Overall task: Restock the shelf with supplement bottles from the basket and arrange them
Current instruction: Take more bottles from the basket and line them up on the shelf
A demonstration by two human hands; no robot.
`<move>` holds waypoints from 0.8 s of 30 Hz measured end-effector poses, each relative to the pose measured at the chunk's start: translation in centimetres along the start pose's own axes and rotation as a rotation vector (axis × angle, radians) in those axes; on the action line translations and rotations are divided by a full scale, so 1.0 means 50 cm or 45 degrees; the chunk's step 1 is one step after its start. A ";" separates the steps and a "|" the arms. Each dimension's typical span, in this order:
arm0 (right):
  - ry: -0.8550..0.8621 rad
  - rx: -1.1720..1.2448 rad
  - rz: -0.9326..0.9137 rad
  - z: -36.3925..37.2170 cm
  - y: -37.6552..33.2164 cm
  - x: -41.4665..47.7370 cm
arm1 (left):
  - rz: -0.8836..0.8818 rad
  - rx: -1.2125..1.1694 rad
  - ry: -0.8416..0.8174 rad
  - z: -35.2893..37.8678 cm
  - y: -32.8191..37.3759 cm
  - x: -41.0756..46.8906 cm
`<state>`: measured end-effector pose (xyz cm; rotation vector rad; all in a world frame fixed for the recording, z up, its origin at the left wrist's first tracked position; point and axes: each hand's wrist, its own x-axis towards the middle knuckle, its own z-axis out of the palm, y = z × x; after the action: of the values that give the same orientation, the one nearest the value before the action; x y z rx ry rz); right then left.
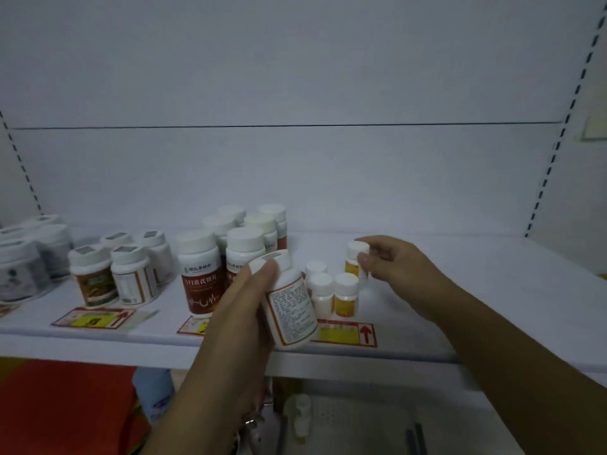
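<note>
Now two bottles in hand, both over the shelf [427, 290]: left hand [236, 310] wrapped round a big bottle [289, 307], tilted, cap toward the rows; right hand [394, 267] with fingers [363, 257] pinched on a small yellow bottle [356, 261] just behind the small cluster [331, 293]. Best to set the yellow one down upright beside its like, label forward, then let go cleanly. Next, level the big bottle and slot it into the brown-label rows [230, 257] without nudging neighbours. Basket not clearly visible below.
</note>
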<state>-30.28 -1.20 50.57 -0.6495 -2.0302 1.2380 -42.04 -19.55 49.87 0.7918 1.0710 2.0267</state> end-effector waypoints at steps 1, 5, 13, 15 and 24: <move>-0.059 -0.045 0.024 0.002 0.006 0.016 | 0.016 0.006 -0.007 -0.004 0.002 0.009; -0.244 -0.144 0.084 0.008 0.034 0.044 | 0.029 -0.008 -0.046 -0.021 0.007 0.042; -0.253 0.000 0.102 -0.001 0.057 0.042 | 0.089 0.253 -0.078 -0.030 0.032 0.035; -0.124 -0.003 0.056 0.001 0.051 0.035 | 0.134 0.326 -0.002 -0.030 0.043 0.023; -0.441 0.014 -0.532 0.132 -0.149 -0.120 | 0.122 0.553 0.171 -0.011 0.086 -0.072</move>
<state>-31.87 -12.36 53.42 0.0102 -2.2825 1.1621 -41.71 -24.44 52.63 0.9463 1.6110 1.9728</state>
